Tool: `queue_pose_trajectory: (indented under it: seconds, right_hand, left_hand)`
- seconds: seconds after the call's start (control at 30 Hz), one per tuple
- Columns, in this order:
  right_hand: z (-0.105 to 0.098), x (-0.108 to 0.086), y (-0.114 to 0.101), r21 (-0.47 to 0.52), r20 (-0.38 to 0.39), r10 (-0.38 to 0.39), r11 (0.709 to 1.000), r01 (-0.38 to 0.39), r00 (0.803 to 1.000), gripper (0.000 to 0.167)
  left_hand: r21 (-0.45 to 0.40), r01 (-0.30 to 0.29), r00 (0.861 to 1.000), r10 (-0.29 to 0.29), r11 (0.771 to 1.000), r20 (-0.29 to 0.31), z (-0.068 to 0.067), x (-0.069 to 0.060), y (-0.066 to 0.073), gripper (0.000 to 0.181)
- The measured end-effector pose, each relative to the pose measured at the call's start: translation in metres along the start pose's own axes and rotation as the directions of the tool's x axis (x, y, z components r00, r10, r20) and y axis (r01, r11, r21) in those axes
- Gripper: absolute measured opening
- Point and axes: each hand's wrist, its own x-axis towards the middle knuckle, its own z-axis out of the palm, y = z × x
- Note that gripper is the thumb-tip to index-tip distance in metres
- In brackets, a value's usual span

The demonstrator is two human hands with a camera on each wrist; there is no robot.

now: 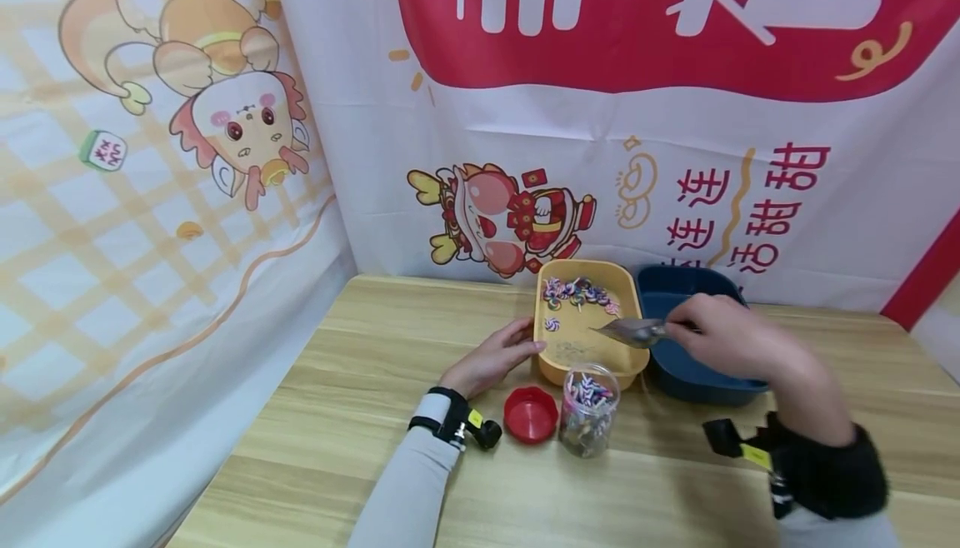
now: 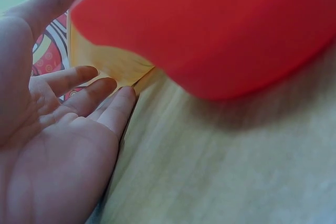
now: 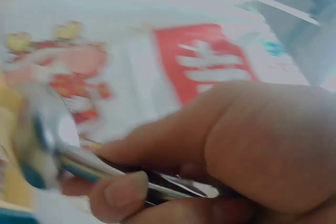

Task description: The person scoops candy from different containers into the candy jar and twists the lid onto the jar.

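Note:
My left hand (image 1: 491,361) holds the left edge of a yellow plastic bin (image 1: 551,366). In the left wrist view, the thumb reaches its rim and the fingers (image 2: 86,98) lie against the outer wall. My right hand (image 1: 723,331) grips the handle of a shiny metal scoop (image 1: 633,331), its head over the right part of the yellow bin. The right wrist view shows fingers and thumb around the handle. Small swirl lollipops (image 1: 577,291) lie mostly along the bin's far side, with one single lollipop (image 1: 551,325) nearer the left wall.
A clear jar (image 1: 588,427) with many small striped pieces stands in front of the yellow bin. Left of it is a red scalloped bowl (image 1: 531,416). A dark blue bin (image 1: 701,394) adjoins the yellow one on the right. A printed cloth (image 1: 352,156) hangs behind the wooden table (image 1: 315,415).

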Motion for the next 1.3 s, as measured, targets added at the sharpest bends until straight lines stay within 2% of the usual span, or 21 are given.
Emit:
queue_pose_trajectory:
  seconds: [0.23, 0.47, 0.57, 0.77, 0.87, 1.03, 1.17, 1.3]
  right_hand:
    - [0.049, 0.057, -0.004, 0.036, -0.006, 0.137, 0.990, -0.137, 0.991, 0.021]
    - [0.087, 0.090, 0.005, 0.012, -0.088, 0.200, 0.980, -0.199, 0.976, 0.017]
    - [0.100, 0.098, 0.009, 0.001, -0.150, 0.192, 0.981, -0.194, 0.970, 0.020]
    - [0.120, 0.111, 0.014, -0.082, -0.245, 0.112, 0.987, -0.136, 0.963, 0.027]
    - [0.125, 0.115, 0.016, -0.108, -0.227, 0.100, 0.986, -0.127, 0.969, 0.022]
    - [0.124, 0.117, 0.017, -0.115, -0.147, 0.101, 0.986, -0.118, 0.984, 0.041]
    - [0.121, 0.118, 0.020, -0.133, -0.102, 0.052, 0.989, -0.065, 0.993, 0.034]
    - [0.119, 0.120, 0.023, -0.081, -0.071, 0.020, 0.996, -0.026, 0.997, 0.022]
  left_hand:
    - [-0.004, -0.002, 1.000, 0.002, 1.000, -0.001, -0.001, -0.002, 0.001, 0.068]
    - [-0.017, -0.022, 1.000, 0.022, 1.000, 0.011, 0.000, -0.002, 0.001, 0.068]
    - [-0.015, -0.031, 0.999, 0.032, 0.999, 0.023, 0.001, -0.002, 0.001, 0.068]
    - [0.001, -0.034, 0.999, 0.034, 0.999, 0.036, 0.003, -0.003, 0.003, 0.067]
    - [0.005, -0.034, 0.999, 0.034, 0.999, 0.026, 0.004, -0.003, 0.004, 0.067]
    - [0.008, -0.037, 0.999, 0.037, 0.999, 0.024, 0.005, -0.002, 0.004, 0.067]
    - [-0.002, -0.047, 0.998, 0.047, 0.999, 0.029, 0.004, -0.002, 0.003, 0.069]
    - [-0.010, -0.055, 0.998, 0.055, 0.998, 0.041, 0.003, -0.001, 0.002, 0.070]
